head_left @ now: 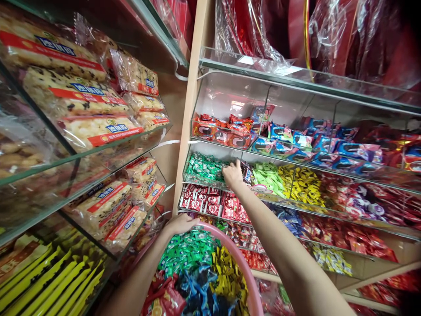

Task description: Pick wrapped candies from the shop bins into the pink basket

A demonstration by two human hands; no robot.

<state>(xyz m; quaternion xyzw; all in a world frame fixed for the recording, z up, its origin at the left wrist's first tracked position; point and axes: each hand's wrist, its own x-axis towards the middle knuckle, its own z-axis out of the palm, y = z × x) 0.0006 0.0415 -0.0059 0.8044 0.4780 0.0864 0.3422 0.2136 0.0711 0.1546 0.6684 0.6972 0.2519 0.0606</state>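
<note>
My left hand point(180, 223) grips the rim of a pink tub point(251, 281). Inside the tub lie green-wrapped candies point(190, 252), yellow-wrapped candies point(228, 276), blue-wrapped candies point(195, 289) and red packets point(166, 298). My right hand point(233, 173) reaches into a glass shelf, fingers curled, between a heap of green-wrapped candies point(207, 166) and a dark brown packet point(247, 172). Its fingertips are partly hidden, and whatever they hold cannot be made out. The brown packet is right beside this hand, near light green candies point(269, 175).
Glass shelves with dividers hold yellow candies point(301, 186), red skull-print packets point(200, 199) and blue packets point(279, 145). On the left, glass shelves carry puffed rice bars point(88, 94) and yellow packs point(55, 281). A wooden post point(189, 105) stands between the shelf units.
</note>
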